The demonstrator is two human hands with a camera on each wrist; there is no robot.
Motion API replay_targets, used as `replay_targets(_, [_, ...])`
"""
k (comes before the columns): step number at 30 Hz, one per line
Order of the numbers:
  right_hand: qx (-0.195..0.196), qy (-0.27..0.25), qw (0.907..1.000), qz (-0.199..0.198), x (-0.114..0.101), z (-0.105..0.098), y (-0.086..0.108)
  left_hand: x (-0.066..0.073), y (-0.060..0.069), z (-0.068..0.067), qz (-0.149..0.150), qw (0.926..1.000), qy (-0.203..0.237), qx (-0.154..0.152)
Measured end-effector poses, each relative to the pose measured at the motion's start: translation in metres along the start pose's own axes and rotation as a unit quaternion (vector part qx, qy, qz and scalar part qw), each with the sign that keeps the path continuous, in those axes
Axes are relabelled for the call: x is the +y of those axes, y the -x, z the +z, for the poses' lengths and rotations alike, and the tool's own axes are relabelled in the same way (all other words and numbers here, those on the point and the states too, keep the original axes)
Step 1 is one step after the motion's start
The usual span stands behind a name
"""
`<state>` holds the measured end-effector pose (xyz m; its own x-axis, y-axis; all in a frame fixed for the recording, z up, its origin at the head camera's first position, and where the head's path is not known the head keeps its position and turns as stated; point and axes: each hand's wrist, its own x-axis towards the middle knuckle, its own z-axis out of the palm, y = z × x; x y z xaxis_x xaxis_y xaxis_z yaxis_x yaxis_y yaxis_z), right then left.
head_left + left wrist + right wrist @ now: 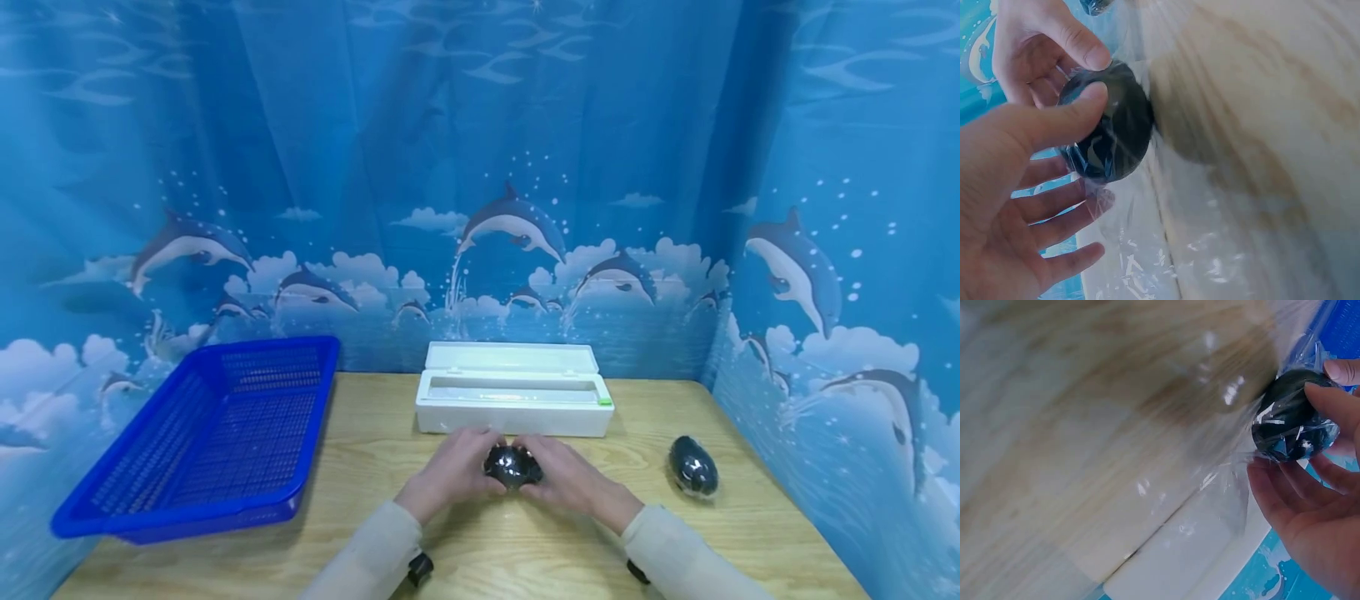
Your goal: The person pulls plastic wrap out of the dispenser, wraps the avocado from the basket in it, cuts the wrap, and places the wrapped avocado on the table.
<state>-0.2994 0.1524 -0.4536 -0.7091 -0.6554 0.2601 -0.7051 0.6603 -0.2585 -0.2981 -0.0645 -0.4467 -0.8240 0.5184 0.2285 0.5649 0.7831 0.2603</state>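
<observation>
Between both hands is a dark, glossy oval object (pixel 513 467) wrapped in clear cling film; its exact kind is not plain. My left hand (pixel 457 473) holds it from the left, thumb pressed on its near side (pixel 1125 125). From the other side my right hand (pixel 566 477) grips it with thumb and fingers. Loose cling film (pixel 1222 494) trails off it in the right wrist view. Just behind the hands stands a long white cling film box (pixel 513 418) with its lid raised. A second dark oval object (pixel 693 467), shiny as if wrapped, lies to the right.
A blue plastic basket (pixel 300 500) with mesh sides stands on the left of the wooden table (pixel 375 417). Blue curtains (pixel 637 125) printed with dolphins close off the back and sides.
</observation>
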Motion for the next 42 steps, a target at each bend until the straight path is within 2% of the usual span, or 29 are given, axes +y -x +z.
replay_targets(6, [-0.055, -0.016, 0.9982, 0.015, -0.004, -0.009, 0.001, 0.001, 0.003, -0.005, -0.005, 0.9995, -0.006, -0.032])
replay_targets(14, [-0.088, -0.076, 0.9932, 0.010, -0.002, -0.017, -0.002, 0.000, 0.003, -0.010, -0.027, 0.9965, 0.029, -0.073])
replay_targets(21, [-0.132, -0.108, 0.9853, 0.008, 0.002, -0.020, -0.008, -0.003, 0.002, -0.014, -0.047, 0.9901, 0.052, -0.122])
replay_targets(25, [-0.120, -0.099, 0.9878, 0.011, 0.001, -0.025, -0.010, -0.004, 0.000, -0.016, -0.079, 0.9836, 0.065, -0.149])
replay_targets(29, [-0.096, -0.093, 0.9908, -0.020, 0.000, -0.032, -0.016, -0.008, -0.005, -0.018, -0.108, 0.9758, 0.080, -0.173])
replay_targets(31, [-0.098, -0.097, 0.9896, -0.041, 0.000, -0.034, -0.021, -0.010, -0.006, -0.017, -0.113, 0.9729, 0.091, -0.180])
replay_targets(34, [-0.111, -0.092, 0.9880, -0.055, 0.001, -0.035, -0.027, -0.012, -0.009, -0.017, -0.104, 0.9768, 0.096, -0.161])
replay_targets(37, [-0.121, -0.092, 0.9871, -0.051, 0.003, -0.034, -0.032, -0.011, -0.011, -0.017, -0.068, 0.9879, 0.089, -0.107])
replay_targets(39, [-0.127, -0.092, 0.9867, -0.042, 0.004, -0.034, -0.034, -0.009, -0.012, -0.018, -0.045, 0.9928, 0.084, -0.072])
replay_targets(42, [-0.137, -0.100, 0.9852, -0.027, 0.007, -0.032, -0.038, -0.006, -0.013, -0.018, -0.021, 0.9943, 0.088, -0.056])
